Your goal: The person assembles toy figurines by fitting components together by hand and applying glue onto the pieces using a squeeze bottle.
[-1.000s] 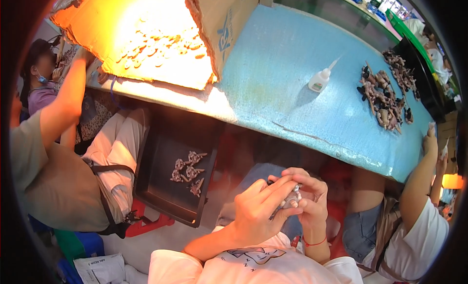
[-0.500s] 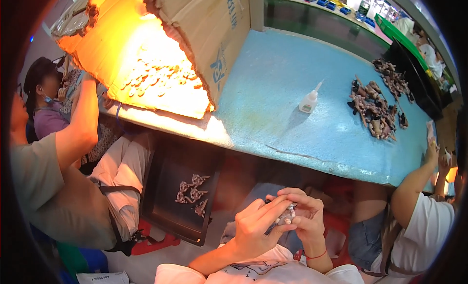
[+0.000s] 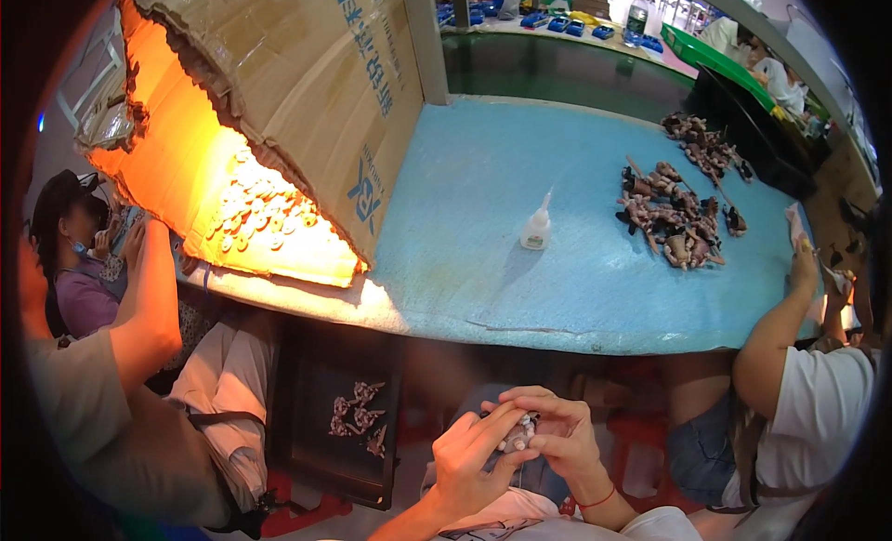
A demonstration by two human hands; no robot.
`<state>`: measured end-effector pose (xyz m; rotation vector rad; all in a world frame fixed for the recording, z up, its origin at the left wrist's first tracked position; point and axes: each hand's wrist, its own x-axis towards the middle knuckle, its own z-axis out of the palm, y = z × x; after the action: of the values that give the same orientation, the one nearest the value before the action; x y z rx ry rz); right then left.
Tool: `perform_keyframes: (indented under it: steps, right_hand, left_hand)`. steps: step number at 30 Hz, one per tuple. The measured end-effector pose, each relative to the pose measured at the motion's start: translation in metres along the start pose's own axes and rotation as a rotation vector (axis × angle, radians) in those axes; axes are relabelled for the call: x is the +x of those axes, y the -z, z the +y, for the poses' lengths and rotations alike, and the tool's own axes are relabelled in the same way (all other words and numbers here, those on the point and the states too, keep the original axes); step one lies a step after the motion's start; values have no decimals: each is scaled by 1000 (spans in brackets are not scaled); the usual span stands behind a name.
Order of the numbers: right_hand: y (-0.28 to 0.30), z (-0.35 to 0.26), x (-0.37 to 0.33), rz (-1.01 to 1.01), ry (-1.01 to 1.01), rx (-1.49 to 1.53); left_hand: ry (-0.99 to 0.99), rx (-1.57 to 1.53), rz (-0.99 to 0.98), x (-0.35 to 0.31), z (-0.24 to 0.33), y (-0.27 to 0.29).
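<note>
Your left hand (image 3: pixel 472 454) and right hand (image 3: pixel 569 439) curl snugly around what seems a small figure (image 3: pixel 519 433), white bottle (image 3: pixel 536 232) at twelve o'clock.

A small, pale, knobbly piece (image 3: pixel 518 434) is clasped between left hand (image 3: pixel 476 455) and right hand (image 3: pixel 569 439), partly hidden. It's out beyond the tabletop's (image 3: pixel 455 234) near edge.

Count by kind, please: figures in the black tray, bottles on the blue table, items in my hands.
Small figures in black tray: 4
White bottle on blue table: 1
Item between left hand and right hand, partly hidden: 1
Total: 6
</note>
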<state>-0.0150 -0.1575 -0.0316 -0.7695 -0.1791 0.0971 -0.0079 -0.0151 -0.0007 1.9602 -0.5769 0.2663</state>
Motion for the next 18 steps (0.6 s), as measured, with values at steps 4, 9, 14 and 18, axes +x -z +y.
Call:
perform_keyframes:
  steps: [4, 9, 14, 18]
  right_hand:
    - [0, -1, 0, -6, 7, -8]
    - [-2, -1, 0, -5, -2, -24]
    - [-2, -1, -2, 26, -9, -110]
    - [-4, -2, -3, 40, -33, -101]
  left_hand:
    - [13, 9, -12, 0, 1, -1]
    - [-18, -7, 26, -2, -1, -2]
    - [-16, 16, 21, 2, 9, 0]
    - [-31, 2, 48, 2, 10, 0]
